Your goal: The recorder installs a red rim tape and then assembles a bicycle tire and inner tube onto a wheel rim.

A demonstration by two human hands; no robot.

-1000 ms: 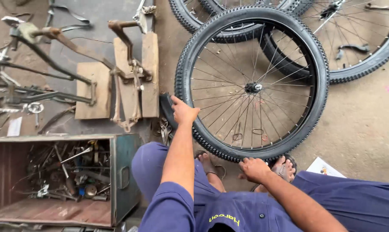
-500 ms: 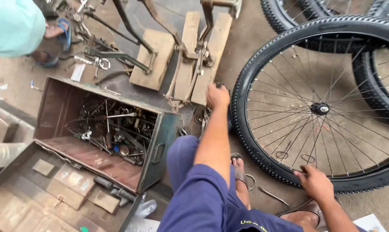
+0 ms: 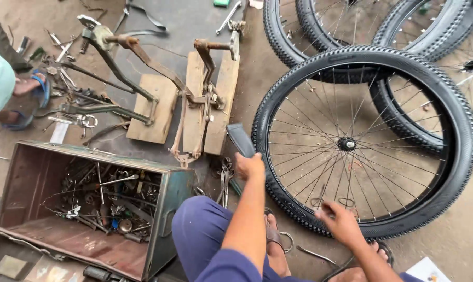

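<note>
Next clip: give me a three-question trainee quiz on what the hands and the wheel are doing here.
1. True or false: the left hand rests at the rim side of the upright bicycle wheel.
2. Where does the right hand touch? A) hub B) lower tyre edge C) toolbox
3. What stands open on the ground left of the knee?

Key:
1. True.
2. B.
3. A green metal toolbox full of tools.

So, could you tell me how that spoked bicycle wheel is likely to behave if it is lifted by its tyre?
The bicycle wheel looks stiff: its rim and thin spokes hold a true circle. It is probably light for its size, being mostly open space. Stood on edge it would likely roll or topple; the left hand and right hand are at its knobbly, grippy tyre.
</note>
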